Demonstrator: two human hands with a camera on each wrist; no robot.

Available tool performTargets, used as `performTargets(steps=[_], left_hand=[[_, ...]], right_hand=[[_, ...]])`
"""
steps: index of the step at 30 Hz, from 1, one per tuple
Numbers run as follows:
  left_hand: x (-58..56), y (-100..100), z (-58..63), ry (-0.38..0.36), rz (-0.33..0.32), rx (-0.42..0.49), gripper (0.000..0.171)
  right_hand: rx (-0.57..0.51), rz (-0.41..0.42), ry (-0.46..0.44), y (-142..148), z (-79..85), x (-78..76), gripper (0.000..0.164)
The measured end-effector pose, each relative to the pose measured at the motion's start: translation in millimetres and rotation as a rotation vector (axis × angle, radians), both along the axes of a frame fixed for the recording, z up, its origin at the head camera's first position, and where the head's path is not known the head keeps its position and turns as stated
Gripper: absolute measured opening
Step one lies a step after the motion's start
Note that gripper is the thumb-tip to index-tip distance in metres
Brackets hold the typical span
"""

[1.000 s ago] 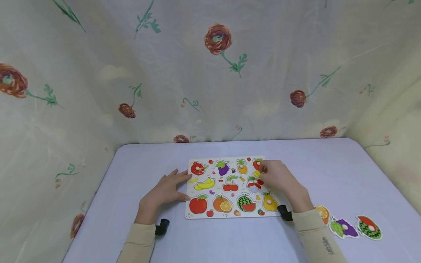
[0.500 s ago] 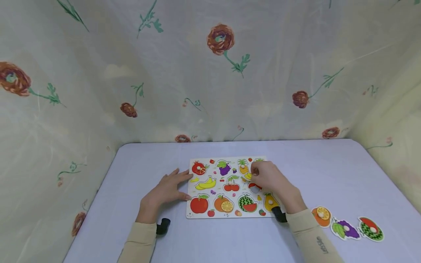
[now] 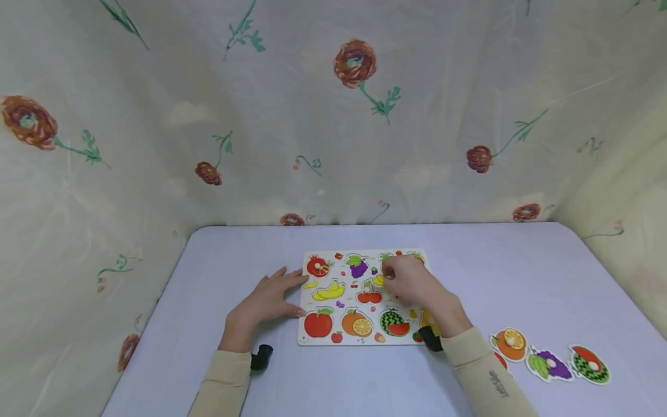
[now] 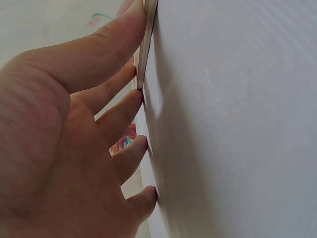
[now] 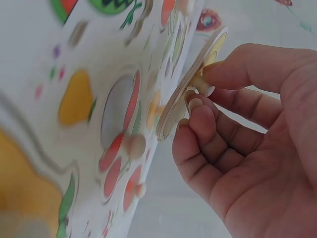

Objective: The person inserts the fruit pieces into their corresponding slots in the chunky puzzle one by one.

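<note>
A white wooden fruit puzzle board [image 3: 346, 343] lies flat on the table, with fruit pictures and several knobbed pieces on it. My left hand [image 3: 264, 298] spreads its fingers along the board's left side. The left wrist view shows its fingertips and thumb right at the board edge [image 4: 147, 39]. With thumb and fingertips, my right hand [image 3: 417, 284] pinches the knob of a thin yellow banana puzzle piece [image 5: 181, 89]. That piece is tilted and raised over the upper middle of the board, close to the cherries [image 3: 369, 297]. Beneath the right hand, part of the board is hidden.
Loose puzzle pieces lie on the table at the right: an orange [image 3: 510, 344], grapes [image 3: 549, 365] and a watermelon [image 3: 590, 364]. A red piece [image 3: 500, 360] is partly covered by the right sleeve. Behind the table hangs a flowered curtain [image 3: 260, 104].
My right hand has moved left across the board, carrying the banana piece past the pineapple towards the cherries. The left hand keeps its place at the board's edge.
</note>
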State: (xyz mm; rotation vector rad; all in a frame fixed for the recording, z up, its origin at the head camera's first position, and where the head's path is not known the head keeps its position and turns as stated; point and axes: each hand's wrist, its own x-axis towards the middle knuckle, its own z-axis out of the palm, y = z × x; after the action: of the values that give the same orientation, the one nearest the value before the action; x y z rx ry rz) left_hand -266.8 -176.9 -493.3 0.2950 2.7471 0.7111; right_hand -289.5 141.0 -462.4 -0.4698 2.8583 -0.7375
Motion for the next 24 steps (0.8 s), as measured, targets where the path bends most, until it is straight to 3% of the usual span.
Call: performTargets(steps=[9, 18, 24], left_hand=[[-1.5, -1.5, -0.5, -0.003, -0.013, -0.001, 0.079], [-2.7, -2.7, -1.5, 0.004, -0.016, -0.002, 0.078], [-2.9, -4.1, -3.3, 0.009, -0.023, -0.011, 0.079]], right_hand=[[0.0, 0.004, -0.05, -26.2, 0.4, 2.9, 0.004], [0.023, 0.08, 0.002, -48.0, -5.9, -1.8, 0.003], [0.025, 0.102, 0.029, -57.2, -5.3, 0.5, 0.012]])
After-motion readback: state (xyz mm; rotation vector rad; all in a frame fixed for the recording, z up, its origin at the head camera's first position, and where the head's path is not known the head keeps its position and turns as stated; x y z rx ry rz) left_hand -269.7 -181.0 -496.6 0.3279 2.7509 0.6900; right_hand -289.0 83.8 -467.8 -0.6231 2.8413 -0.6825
